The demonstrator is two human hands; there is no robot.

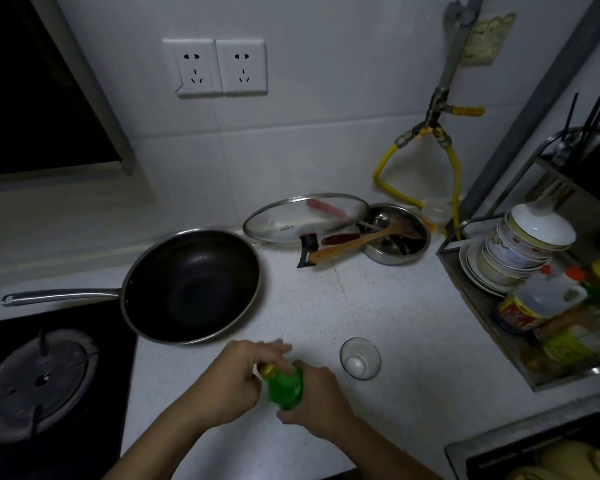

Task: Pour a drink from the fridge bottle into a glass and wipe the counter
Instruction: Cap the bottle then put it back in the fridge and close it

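a: where is the green bottle (284, 389) at this moment?

b: it is low in the middle, above the white counter (378, 306), between both hands. the right hand (314, 401) has its fingers curled around the body of the bottle and grasps it. the left hand (238, 379) is at the top, with the fingers closed around the gold cap (268, 370).

a: is the cap on or off?

b: it sits on the neck, but i cannot tell how tight, the fingers are a little blurred there.

a: and the glass (360, 357)?

b: it stands upright on the counter just to the right of the hands, not touching them. i see no liquid in it.

a: what else is on the counter?

b: a dark frying pan (193, 285) lies behind the hands, its long handle goes to the left, above the gas burner (39, 381). further back a glass lid (305, 216) leans on a steel bowl (397, 233), and a wooden spatula (361, 239) rests in this bowl. at the right there is a metal rack (471, 292) with stacked bowls (523, 240) and some condiment bottles (541, 303). on the wall are two sockets (220, 67) and a yellow gas hose (388, 168)
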